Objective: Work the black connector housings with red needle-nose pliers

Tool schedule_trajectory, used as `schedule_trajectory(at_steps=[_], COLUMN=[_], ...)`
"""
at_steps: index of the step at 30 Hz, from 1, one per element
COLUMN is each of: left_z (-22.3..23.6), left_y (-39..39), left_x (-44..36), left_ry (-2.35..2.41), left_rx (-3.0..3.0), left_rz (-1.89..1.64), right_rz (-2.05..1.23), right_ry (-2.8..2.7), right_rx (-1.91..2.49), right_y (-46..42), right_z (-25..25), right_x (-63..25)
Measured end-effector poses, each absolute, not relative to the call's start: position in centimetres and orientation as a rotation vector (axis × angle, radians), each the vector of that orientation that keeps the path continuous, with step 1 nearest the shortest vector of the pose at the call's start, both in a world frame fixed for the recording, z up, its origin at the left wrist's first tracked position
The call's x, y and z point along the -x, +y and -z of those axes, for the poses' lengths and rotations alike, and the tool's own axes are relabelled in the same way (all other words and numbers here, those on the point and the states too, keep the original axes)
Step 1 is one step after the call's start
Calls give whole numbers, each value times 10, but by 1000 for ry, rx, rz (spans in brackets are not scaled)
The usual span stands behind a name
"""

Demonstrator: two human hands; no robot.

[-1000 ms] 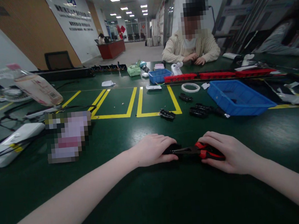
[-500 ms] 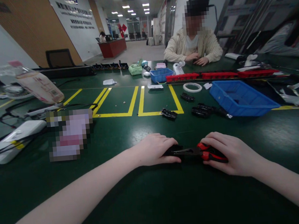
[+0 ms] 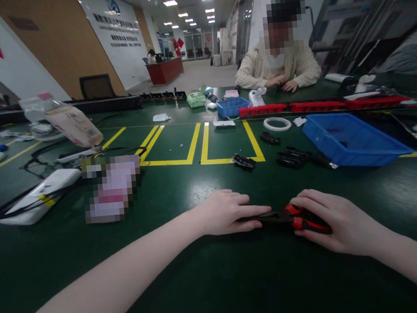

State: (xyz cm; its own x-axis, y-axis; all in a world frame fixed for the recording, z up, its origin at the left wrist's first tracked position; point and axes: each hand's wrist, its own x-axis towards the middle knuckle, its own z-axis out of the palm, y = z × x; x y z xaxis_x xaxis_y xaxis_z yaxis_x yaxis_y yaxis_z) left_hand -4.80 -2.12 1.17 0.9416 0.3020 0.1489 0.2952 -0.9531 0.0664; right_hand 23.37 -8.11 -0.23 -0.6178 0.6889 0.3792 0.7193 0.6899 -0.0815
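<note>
Steadying red-handled pliers [image 3: 286, 216] from both ends

In the head view, the pliers are held crosswise over the near part of the table [image 3: 175, 281], well in front of the yellow tape [image 3: 232, 160]. Their handles are wrapped by the right hand [image 3: 336, 221], and their dark nose is pointed at the left hand [image 3: 230, 214]. The right grip is closed around the handles, which are spread only a little. In the left grip, forefinger and thumb are laid on either side of the nose, with a narrow gap between them; whether anything else is pinched there cannot be told, since the jaw tips are covered.

For this step to be done well, the nose is best lined up with the left forefinger and the handles squeezed evenly, so that no twist is put on the tool. The left fingertips are best held clear of the biting edges, where skin could be nipped.

A large blue bin [image 3: 369, 156] is set beyond the right hand, with a small dark item seen inside. A smaller blue bin [image 3: 232, 110] is placed farther off; its contents cannot be made out, nor can those of the labelled bottle [image 3: 72, 123] at the left. Black parts [image 3: 292, 157] are left loose beside the large bin, not in it.
</note>
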Motion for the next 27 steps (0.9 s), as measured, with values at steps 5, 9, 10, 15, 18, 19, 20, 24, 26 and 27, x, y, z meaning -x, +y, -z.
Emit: schedule_trajectory(at_steps=[5,9,10,15,18,19,20,24,26,27], left_z=[-11,-12,-12,-11,-11,-12,-12,-14,-14,-13], left_y=[-20,-20,-19,-19,-21,-21,-21,-22,-21,-21], left_x=[48,48,47,47,47,46,46,45,45,45], left_ry=[468,490,492,544,582,584,582,569,568,569], left_rx=[-3074,-3059,-3042,-2913,-2830,-2813,-2802,-2792,-2798,-2800], left_rz=[-262,-246,-246,-245,-265,-261,-255,-245,-242,-241], right_rz=[164,164,151,82,64,48,28,-27,-18,-9], right_ry=[-2541,-2545,-2543,-2528,-2526,-2526,-2525,-2533,-2548,-2546], right_rx=[1071,1085,1088,1110,1108,1110,1115,1101,1067,1062], right_y=[-80,-80,-80,-81,-81,-81,-80,-78,-78,-78], right_z=[5,4,3,2,2,2,1,0,0,0], right_x=[-235,-234,-234,-233,-233,-234,-234,-234,-235,-235])
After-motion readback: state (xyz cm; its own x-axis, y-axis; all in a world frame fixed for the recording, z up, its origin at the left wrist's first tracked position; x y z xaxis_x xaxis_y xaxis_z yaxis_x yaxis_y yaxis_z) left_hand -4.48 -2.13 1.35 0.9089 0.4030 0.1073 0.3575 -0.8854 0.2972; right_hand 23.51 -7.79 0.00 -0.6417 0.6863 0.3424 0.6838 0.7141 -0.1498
